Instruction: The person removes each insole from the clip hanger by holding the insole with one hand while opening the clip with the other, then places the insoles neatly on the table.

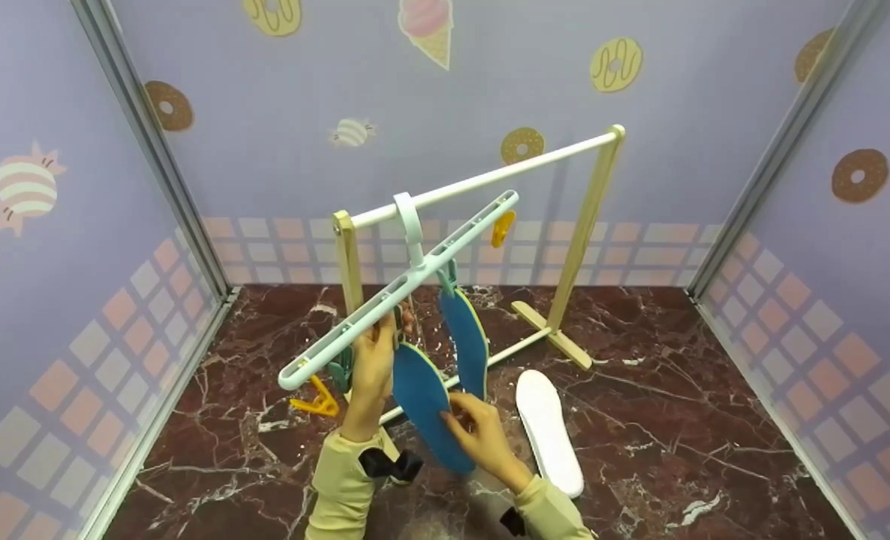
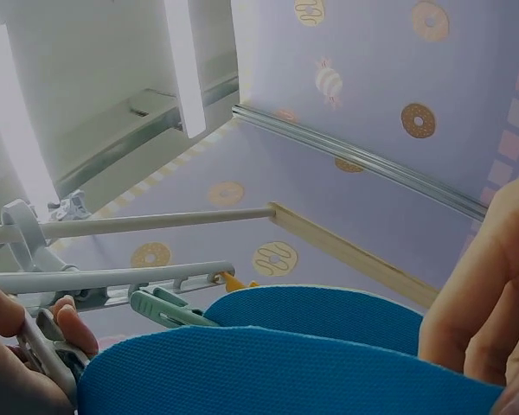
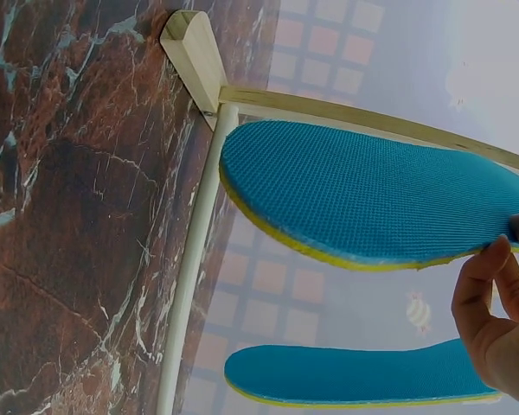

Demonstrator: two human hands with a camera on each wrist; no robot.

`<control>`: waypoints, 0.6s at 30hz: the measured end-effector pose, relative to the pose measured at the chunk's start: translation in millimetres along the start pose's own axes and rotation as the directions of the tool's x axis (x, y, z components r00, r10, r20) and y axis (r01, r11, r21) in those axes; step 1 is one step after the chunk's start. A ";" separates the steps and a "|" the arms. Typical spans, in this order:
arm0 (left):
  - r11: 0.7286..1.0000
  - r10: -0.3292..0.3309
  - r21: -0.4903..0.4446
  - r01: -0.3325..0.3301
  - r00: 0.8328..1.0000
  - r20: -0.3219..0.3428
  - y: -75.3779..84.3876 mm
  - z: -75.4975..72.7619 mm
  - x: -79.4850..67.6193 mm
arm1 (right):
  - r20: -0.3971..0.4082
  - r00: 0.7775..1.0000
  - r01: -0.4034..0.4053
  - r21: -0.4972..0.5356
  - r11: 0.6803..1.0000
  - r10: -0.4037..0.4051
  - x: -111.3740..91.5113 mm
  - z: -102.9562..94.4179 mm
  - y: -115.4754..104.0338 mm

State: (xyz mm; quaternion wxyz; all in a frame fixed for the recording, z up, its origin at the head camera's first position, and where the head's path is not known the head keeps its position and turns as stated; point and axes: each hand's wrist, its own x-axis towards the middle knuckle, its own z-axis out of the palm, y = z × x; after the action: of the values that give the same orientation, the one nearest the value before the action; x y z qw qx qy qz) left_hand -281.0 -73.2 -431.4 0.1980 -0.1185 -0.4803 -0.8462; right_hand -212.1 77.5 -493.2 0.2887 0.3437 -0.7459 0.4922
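Note:
A pale hanger point(image 1: 422, 271) with clips hangs by its hook from the wooden rack's white rod. My left hand point(image 1: 374, 360) is under its bar, pinching a clip point(image 2: 54, 350) at the upper end of a blue insole point(image 1: 422, 397) with a yellow edge. Lower down, my right hand point(image 1: 486, 439) pinches the side edge of this insole between thumb and fingers. Beyond it a second blue insole point(image 1: 467, 341) dangles from a green clip point(image 2: 169, 307) on the hanger. The hanger's bar partly hides my left fingers in the head view.
On the marbled table lies a white insole point(image 1: 550, 435), right of my right hand. One yellow clip point(image 1: 503, 229) hangs near the hanger's far end, another yellow clip point(image 1: 317, 401) near its close end. The rack's wooden foot point(image 1: 554, 335) stands at the back right.

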 end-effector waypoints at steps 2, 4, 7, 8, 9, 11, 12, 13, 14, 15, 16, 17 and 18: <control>1.000 0.003 -0.008 -0.003 1.000 -0.001 8.5 4.9 -3.2 | 0.003 1.000 0.000 -0.001 1.000 0.000 -1.1 0.1 0.8; 1.000 0.010 -0.020 -0.010 1.000 -0.019 20.8 12.1 -7.6 | 0.007 1.000 0.009 -0.010 1.000 -0.009 -3.2 0.2 1.5; 1.000 -0.001 -0.016 0.000 0.998 -0.062 41.3 24.2 -14.8 | 0.013 1.000 0.018 -0.016 1.000 -0.018 -7.8 0.3 2.1; 1.000 -0.011 -0.018 0.010 0.997 -0.071 46.5 27.2 -16.3 | 0.013 1.000 0.017 -0.015 1.000 -0.016 -9.2 0.2 2.3; 1.000 -0.017 -0.014 0.016 0.997 -0.076 48.6 28.3 -16.8 | 0.011 1.000 0.015 -0.016 1.000 -0.015 -10.3 0.0 2.6; 1.000 -0.015 -0.005 0.014 0.998 -0.062 46.6 27.1 -16.0 | 0.009 1.000 0.009 -0.013 1.000 -0.009 -11.1 -0.7 3.1; 1.000 -0.005 -0.005 0.005 0.999 -0.053 42.4 24.6 -14.2 | 0.009 1.000 0.007 -0.013 1.000 -0.007 -11.0 -1.0 3.5; 1.000 0.009 -0.002 -0.009 0.999 -0.047 38.9 22.8 -12.8 | 0.008 1.000 0.008 -0.015 1.000 -0.008 -11.0 -1.3 4.1; 1.000 0.022 0.002 -0.022 0.999 -0.037 35.6 21.2 -11.5 | 0.007 1.000 0.012 -0.016 1.000 -0.012 -10.9 -1.6 4.7; 0.999 0.039 -0.007 -0.039 0.999 -0.033 33.0 20.1 -10.9 | 0.007 1.000 0.017 -0.018 1.000 -0.016 -10.9 -1.8 5.2; 0.998 0.054 -0.007 -0.055 0.998 -0.021 30.8 18.9 -10.1 | 0.009 1.000 0.020 -0.019 1.000 -0.020 -11.3 -2.0 5.8; 0.998 0.058 -0.016 -0.059 0.998 -0.021 32.4 20.1 -10.9 | 0.011 1.000 0.023 -0.018 1.000 -0.023 -11.9 -2.0 6.4; 0.998 0.061 -0.022 -0.061 0.998 -0.022 31.9 20.1 -10.9 | 0.014 1.000 0.024 -0.016 1.000 -0.024 -12.7 -1.9 7.1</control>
State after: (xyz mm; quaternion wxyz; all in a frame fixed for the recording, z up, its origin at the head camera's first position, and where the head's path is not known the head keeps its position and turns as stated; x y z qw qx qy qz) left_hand -256.7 -68.2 -401.0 0.2274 -0.1265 -0.4649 -0.8463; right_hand -210.0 84.1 -506.0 0.2922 0.3535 -0.7477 0.4802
